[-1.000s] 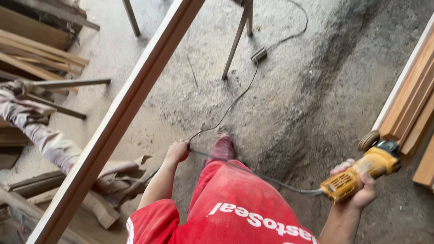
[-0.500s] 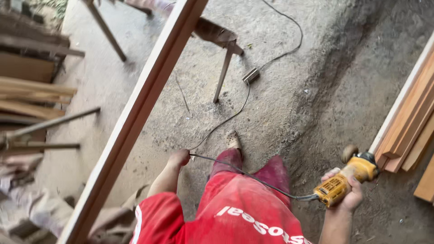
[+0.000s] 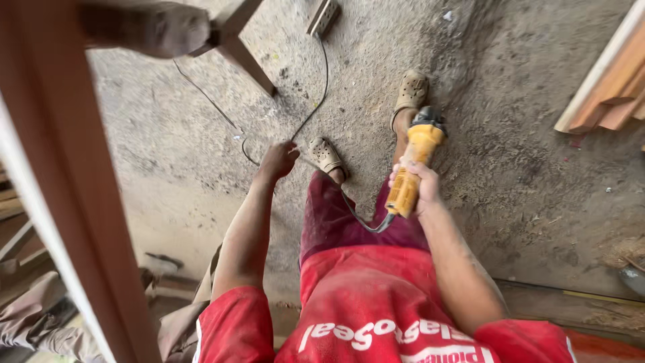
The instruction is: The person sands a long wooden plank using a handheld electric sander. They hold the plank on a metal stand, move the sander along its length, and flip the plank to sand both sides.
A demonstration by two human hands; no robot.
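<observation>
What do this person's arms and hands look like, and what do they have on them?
Both arms are bare from the short red sleeves down. The left hand and right hand wear no gloves, rings or watch that the picture shows. The red shirt is dusty, with white lettering and a thin white stripe on the left sleeve. The forearms look lean, with fine dust on them.

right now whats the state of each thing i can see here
right hand: closed around the grinder's body
yellow angle grinder: held off the floor, head pointing down and away
left hand: gripping the black power cord
black power cord: slack, trailing over the floor to a socket block
socket block: lying on the floor
wooden beam: slanting across the left foreground
timber stack: lying at right
</observation>
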